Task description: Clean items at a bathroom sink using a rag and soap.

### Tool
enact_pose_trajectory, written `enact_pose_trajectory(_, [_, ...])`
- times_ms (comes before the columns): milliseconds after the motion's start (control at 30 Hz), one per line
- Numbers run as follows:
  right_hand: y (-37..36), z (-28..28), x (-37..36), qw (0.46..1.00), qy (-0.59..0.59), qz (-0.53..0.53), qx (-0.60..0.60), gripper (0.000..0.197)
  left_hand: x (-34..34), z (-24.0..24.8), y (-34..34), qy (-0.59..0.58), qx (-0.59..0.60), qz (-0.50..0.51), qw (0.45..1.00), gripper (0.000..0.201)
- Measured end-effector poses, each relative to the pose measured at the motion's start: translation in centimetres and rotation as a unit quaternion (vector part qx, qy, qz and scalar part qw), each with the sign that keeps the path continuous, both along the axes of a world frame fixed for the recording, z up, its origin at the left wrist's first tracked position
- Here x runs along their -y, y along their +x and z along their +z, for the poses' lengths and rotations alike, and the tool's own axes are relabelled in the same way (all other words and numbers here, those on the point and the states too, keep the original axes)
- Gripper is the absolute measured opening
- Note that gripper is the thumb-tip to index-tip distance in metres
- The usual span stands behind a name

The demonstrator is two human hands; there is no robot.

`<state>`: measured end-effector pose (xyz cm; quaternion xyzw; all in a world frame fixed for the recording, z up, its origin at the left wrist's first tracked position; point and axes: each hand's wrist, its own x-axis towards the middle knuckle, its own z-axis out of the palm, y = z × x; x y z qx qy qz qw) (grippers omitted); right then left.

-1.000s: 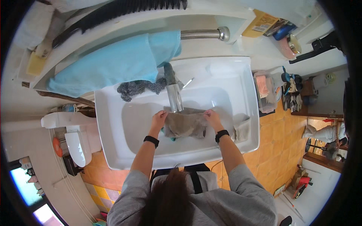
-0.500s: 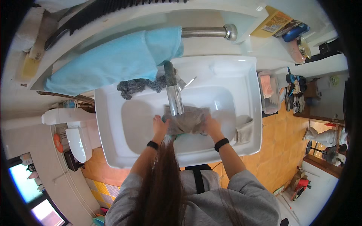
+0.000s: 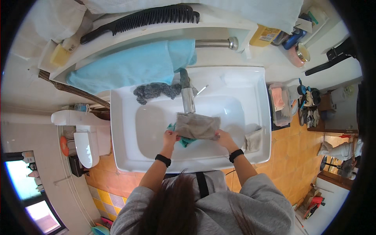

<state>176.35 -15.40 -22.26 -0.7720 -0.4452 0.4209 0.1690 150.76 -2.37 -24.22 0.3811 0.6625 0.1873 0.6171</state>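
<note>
Between my hands a wet grey-brown cloth point(image 3: 197, 126) is stretched out flat over the white sink basin point(image 3: 150, 117), just below the spout of the chrome faucet point(image 3: 188, 101). My left hand point(image 3: 170, 138) pinches its near left corner, fingers closed. On the near right corner, my right hand point(image 3: 222, 138) is closed in the same way. A green cloth point(image 3: 186, 142) shows from beneath, next to my left fingers; most of it is hidden. Another folded beige cloth point(image 3: 253, 140) lies on the sink's right ledge.
Dark grey mesh scrubbers point(image 3: 150, 91) lie behind the basin, left of the faucet. A blue towel point(image 3: 129, 66) hangs from a metal bar point(image 3: 213, 43). Above it a shelf carries a black comb point(image 3: 145, 20). A toilet point(image 3: 87, 145) stands left, a plastic bin point(image 3: 280, 103) right.
The grey-brown cloth has gone from bunched under the spout to spread flatter, its upper edge at the spout's tip. More green cloth shows below. The whole view has shifted, revealing more of the shelf.
</note>
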Motion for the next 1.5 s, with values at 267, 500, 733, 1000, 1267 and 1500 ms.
enact_pose_trajectory(267, [-1.6,0.8,0.8,0.953,-0.074,0.255,0.146,0.017,0.3,0.6,-1.0,-0.076,0.040,0.056,0.995,0.018])
enact_pose_trajectory(500, [-2.9,0.8,-0.5,0.937,-0.016,0.301,0.177,0.014,-0.6,-0.2,-2.6,0.126,0.045,-0.211,0.968,0.021])
enact_pose_trajectory(733, [0.0,2.2,-2.3,0.953,0.034,0.231,0.192,0.013,-3.1,5.2,0.0,0.345,-0.131,-0.286,0.884,0.011])
enact_pose_trajectory(1000, [3.8,4.6,-4.9,0.959,0.259,-0.106,-0.039,0.017,-6.3,7.1,0.7,0.327,-0.008,-0.255,0.910,0.015])
enact_pose_trajectory(1267, [4.7,8.8,-6.1,0.952,0.283,-0.100,0.067,0.012,-7.5,9.6,2.0,0.430,-0.028,-0.226,0.873,0.015])
enact_pose_trajectory(1500, [4.8,7.3,-2.9,0.950,0.285,0.034,0.119,0.016,-5.4,10.0,0.1,0.479,-0.066,-0.356,0.800,0.012])
